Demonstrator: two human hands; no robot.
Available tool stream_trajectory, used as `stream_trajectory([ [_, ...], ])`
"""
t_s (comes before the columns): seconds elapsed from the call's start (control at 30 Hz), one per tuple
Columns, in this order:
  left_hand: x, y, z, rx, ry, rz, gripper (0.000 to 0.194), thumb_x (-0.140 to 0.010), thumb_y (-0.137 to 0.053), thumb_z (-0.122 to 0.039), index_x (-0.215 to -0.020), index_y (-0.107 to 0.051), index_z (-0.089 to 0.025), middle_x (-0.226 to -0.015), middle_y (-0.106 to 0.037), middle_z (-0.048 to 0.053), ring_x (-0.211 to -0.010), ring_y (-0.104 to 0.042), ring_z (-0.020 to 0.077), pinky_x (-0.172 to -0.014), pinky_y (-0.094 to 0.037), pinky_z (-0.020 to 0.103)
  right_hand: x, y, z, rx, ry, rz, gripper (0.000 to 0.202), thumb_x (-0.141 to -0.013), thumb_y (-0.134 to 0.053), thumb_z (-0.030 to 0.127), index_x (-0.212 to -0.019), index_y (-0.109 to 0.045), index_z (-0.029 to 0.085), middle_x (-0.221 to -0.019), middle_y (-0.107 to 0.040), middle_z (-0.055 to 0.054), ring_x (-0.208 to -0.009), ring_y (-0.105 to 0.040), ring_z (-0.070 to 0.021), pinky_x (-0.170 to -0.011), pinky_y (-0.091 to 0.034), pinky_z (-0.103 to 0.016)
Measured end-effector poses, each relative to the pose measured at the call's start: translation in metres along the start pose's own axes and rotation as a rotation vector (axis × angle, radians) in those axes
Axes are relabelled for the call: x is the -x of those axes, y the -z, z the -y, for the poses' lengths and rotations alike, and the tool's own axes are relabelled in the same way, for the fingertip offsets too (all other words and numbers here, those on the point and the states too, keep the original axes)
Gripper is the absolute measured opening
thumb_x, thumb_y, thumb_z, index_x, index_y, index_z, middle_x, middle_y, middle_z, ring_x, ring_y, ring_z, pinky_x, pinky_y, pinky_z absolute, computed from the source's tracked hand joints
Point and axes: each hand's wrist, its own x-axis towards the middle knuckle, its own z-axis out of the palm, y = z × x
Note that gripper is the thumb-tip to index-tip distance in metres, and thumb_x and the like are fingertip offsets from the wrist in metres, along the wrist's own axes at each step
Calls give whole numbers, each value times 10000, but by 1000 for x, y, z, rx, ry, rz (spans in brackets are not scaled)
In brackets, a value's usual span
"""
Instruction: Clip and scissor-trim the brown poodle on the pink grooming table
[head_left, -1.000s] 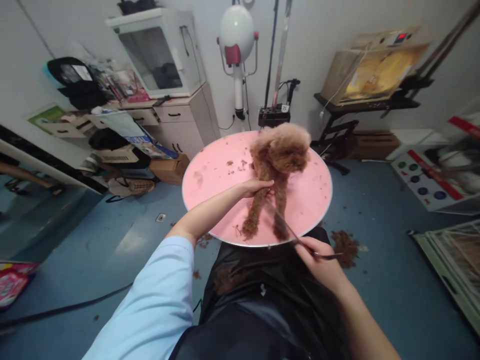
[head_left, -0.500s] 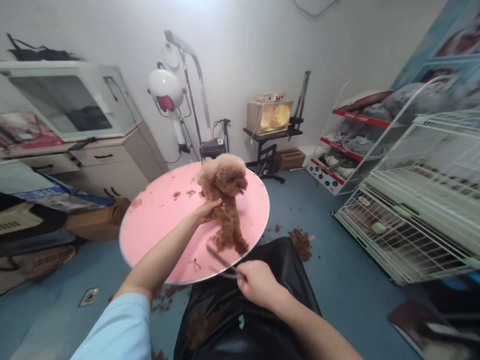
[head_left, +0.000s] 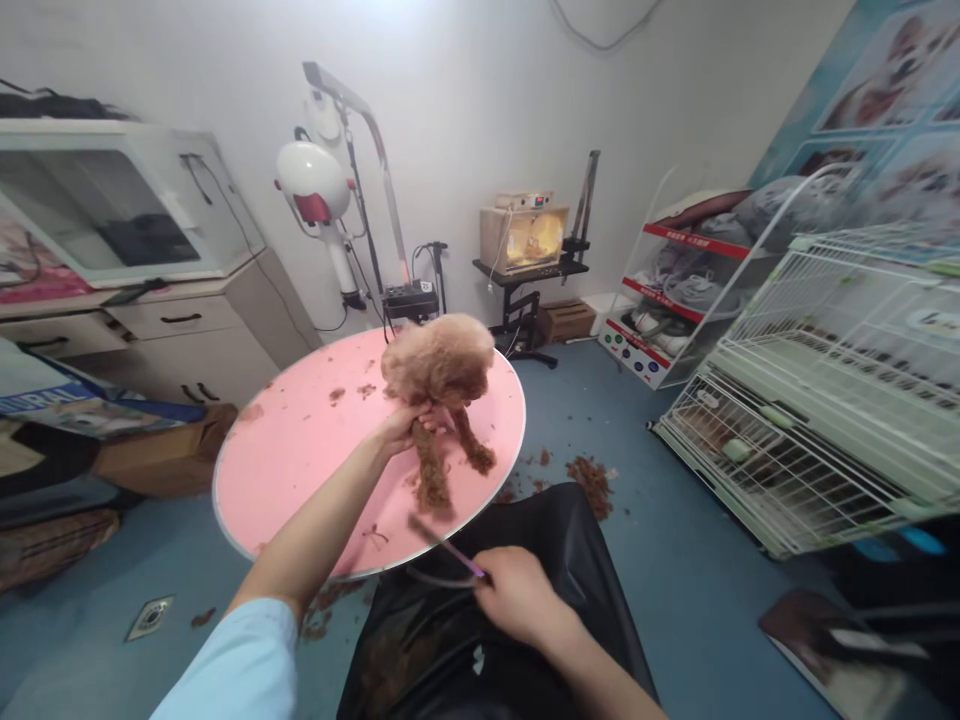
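A curly brown dog [head_left: 442, 362] stands on a round pink table [head_left: 300, 460], its head lowered and its front legs near the table's edge. My left hand [head_left: 409, 425] is closed round the upper part of one front leg, below the dog's chest. Just off the near edge, my right hand [head_left: 517, 592] grips scissors [head_left: 454, 553] whose blades are apart and point up and left toward the paws, not touching them. Tufts of cut hair lie on the pink top.
A black apron [head_left: 555, 540] covers my lap. Brown hair clumps [head_left: 592, 485] lie on the floor. Wire cages [head_left: 810, 400] stand at the right, a cabinet [head_left: 187, 320] at the left, a dryer [head_left: 319, 185] behind the table.
The dog has lowered its head, and its front legs are now farther apart. My left hand has shifted slightly on the leg. The whole view has turned a little to the right.
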Motion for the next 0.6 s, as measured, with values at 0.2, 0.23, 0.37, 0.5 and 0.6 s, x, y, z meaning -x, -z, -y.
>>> stream_trajectory([
  [0.2,-15,0,-12,-55,-62,-25,121,-865,-602,-155,-763,-540,-141,-500,-381,-69,-454,-469,89,-642,-565,331,33,33,-58,30,-496,-232,265,-914,-400,242,-850,-655,211,-772,-725,-71,-685,-662,-200,-566,-293,-267],
  [0.23,-16,-1,-13,-55,-58,-24,111,-877,-583,-155,-774,-546,-139,-493,-372,-73,-445,-461,86,-645,-569,339,30,33,-57,9,-409,-229,272,-918,-403,242,-816,-654,214,-754,-719,-57,-676,-654,-186,-569,-301,-263],
  [0.37,-15,-9,-21,-60,-26,-52,126,-904,-531,-156,-788,-563,-123,-476,-352,-80,-404,-422,71,-584,-551,295,-20,24,-28,78,-109,-191,213,-853,-481,156,-778,-674,207,-822,-732,-55,-767,-668,-185,-650,-351,-264],
  [0.5,-10,-14,-35,-153,39,-37,38,-866,-585,-124,-878,-611,-100,-482,-398,-62,-409,-443,87,-495,-493,246,-74,7,21,258,-88,-169,249,-842,-466,105,-944,-691,135,-903,-728,-140,-774,-674,-223,-674,-369,-306],
  [0.6,-10,-9,-44,-200,14,-4,140,-811,-644,-83,-951,-632,-87,-529,-503,-19,-454,-508,100,-513,-493,241,-73,-14,49,223,379,63,162,-777,-542,136,-833,-692,163,-827,-726,-99,-731,-659,-210,-672,-376,-309],
])
